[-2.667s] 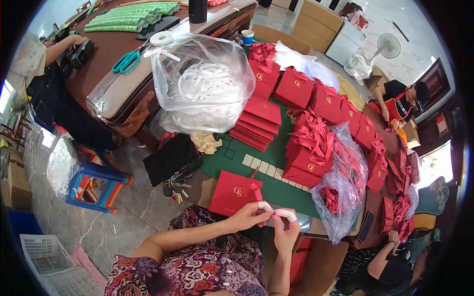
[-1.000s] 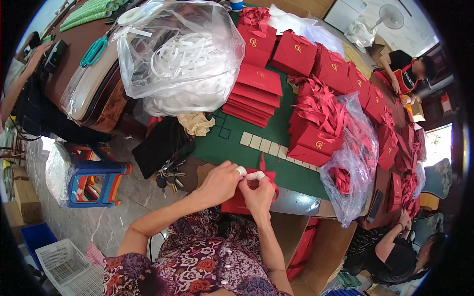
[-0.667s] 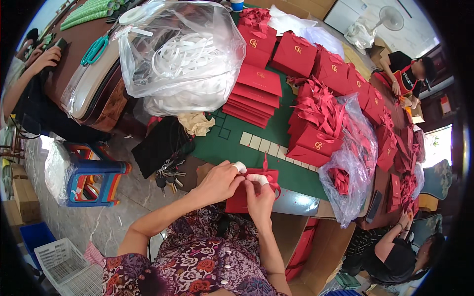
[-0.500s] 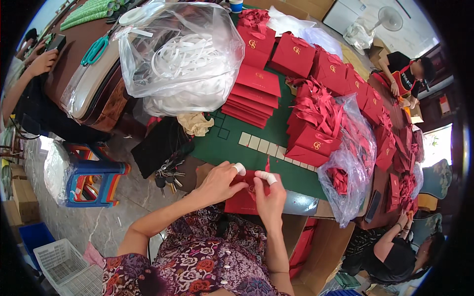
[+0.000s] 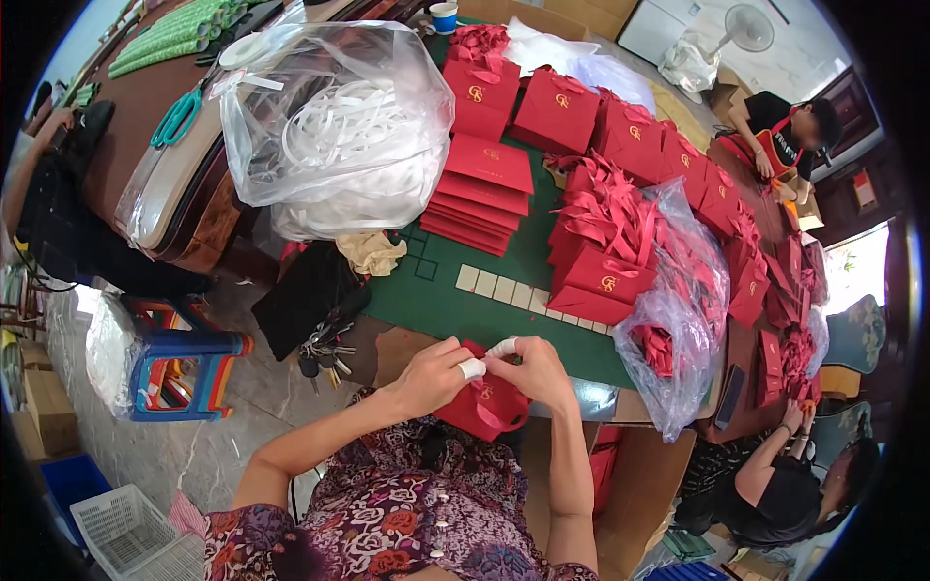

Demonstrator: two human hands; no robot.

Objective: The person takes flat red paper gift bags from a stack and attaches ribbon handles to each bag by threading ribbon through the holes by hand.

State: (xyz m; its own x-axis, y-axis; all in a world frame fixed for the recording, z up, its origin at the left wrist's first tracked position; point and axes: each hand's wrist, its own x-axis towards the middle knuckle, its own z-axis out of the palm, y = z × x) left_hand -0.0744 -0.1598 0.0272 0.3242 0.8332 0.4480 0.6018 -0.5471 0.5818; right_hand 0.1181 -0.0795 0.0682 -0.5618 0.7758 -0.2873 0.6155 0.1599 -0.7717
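Note:
At the near edge of the table, a red paper gift bag with a pale gold emblem hangs tilted between my hands. A red ribbon loops down over its front. My left hand is closed at the bag's upper edge, its index finger wrapped in white tape. Close beside it, my right hand pinches at the same edge, also with a white-taped finger. The fingertips nearly meet, and they hide exactly how the ribbon is gripped.
Ahead lie flat red bags in a stack on a green mat. A clear plastic sack of white ribbon stands left; filled red bags and a plastic bag stand right. Keys hang by the edge. Two people work at right.
My hands have drawn together at the bag's top. The bag has tilted, and a ribbon loop now shows over its front. The view has shifted slightly.

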